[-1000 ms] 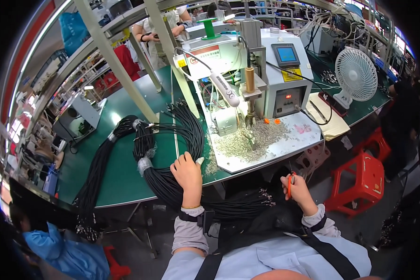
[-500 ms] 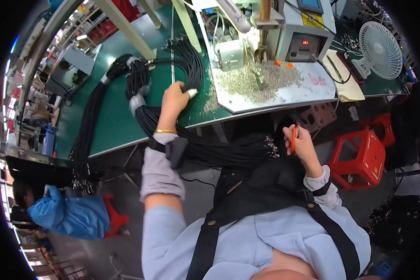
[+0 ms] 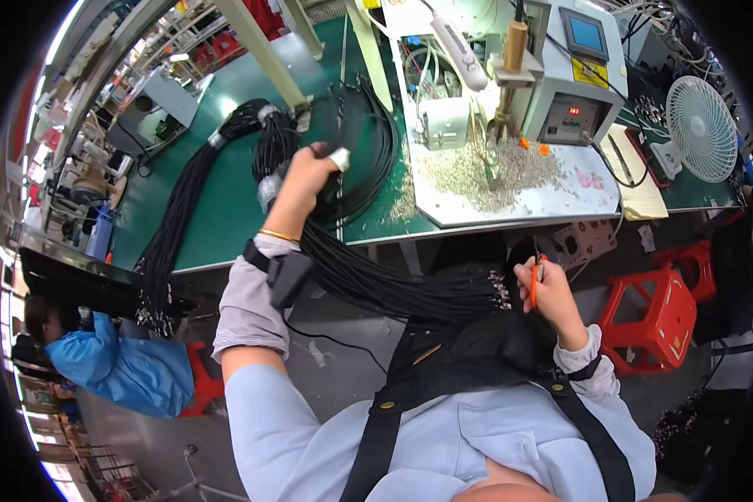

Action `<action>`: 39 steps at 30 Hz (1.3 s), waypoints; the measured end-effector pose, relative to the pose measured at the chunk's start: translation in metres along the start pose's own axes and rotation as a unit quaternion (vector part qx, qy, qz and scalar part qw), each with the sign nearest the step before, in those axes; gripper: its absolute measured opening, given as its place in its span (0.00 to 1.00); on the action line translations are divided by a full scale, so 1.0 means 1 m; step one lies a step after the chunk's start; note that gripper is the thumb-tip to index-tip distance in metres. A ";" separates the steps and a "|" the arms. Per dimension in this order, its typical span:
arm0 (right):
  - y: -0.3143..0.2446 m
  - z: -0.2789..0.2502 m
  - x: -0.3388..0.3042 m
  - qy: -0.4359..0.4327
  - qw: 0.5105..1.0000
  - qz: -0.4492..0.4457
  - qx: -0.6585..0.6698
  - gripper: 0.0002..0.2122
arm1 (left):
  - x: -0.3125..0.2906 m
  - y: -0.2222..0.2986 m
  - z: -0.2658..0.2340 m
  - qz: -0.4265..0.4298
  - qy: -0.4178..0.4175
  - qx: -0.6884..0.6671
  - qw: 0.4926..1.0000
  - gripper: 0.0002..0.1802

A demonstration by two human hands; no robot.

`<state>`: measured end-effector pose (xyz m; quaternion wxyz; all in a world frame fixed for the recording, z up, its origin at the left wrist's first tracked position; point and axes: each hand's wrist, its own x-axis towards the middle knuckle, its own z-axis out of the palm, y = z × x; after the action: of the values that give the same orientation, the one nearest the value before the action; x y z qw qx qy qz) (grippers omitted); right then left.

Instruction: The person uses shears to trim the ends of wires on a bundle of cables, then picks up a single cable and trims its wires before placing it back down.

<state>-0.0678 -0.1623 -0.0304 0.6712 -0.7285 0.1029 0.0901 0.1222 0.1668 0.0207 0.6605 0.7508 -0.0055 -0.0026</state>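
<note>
At the table's near side, my left hand (image 3: 308, 177), with a white cover on one fingertip, is closed on black cables (image 3: 336, 125) that blur above it. More black cables curve in a loop to its right. A thick bundle of black cables (image 3: 368, 280) runs from beside that wrist across the table edge to my lap, its metal-tipped ends near my right hand (image 3: 552, 294). That hand is closed around a small orange-handled hand tool (image 3: 534, 287), apart from the bundle; the tool's jaws are hard to make out.
A bench machine (image 3: 510, 75) with a metal plate (image 3: 552, 205) covered in small metal bits stands beyond the bundle. Other tied black cables (image 3: 188, 188) hang over the green table (image 3: 226, 238). A white fan (image 3: 701, 130) and red stool (image 3: 657, 322) are right; a person in blue (image 3: 134, 364) sits left.
My left hand has shifted left relative to the table, and the cables above it have spread into a blurred loop. My right hand still holds the orange-handled tool. The whole view has shifted slightly.
</note>
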 end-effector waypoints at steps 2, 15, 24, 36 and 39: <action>-0.019 0.010 -0.003 -0.030 0.999 -0.007 -0.030 0.11 | 0.002 0.003 0.001 0.066 0.001 0.242 0.968 0.19; -0.071 0.108 0.042 -0.236 0.935 -0.258 -0.059 0.05 | 0.018 0.010 -0.031 -0.215 -0.309 -0.205 0.903 0.09; -0.072 0.204 0.102 -0.084 0.891 -0.431 -0.112 0.14 | -0.017 0.026 -0.077 -0.013 -0.217 -0.328 0.919 0.13; -0.032 0.230 0.135 -0.115 0.847 -0.420 -0.305 0.16 | -0.061 0.094 -0.185 0.293 0.027 -0.339 0.893 0.21; -0.034 0.226 0.133 -0.117 0.857 -0.422 -0.271 0.15 | -0.079 0.088 -0.193 0.308 0.209 -0.314 0.873 0.21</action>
<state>0.0711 0.0615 -0.0526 0.4280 -0.8391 -0.3224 -0.0935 0.0452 0.3479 0.1320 0.8149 0.4470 -0.0972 0.3560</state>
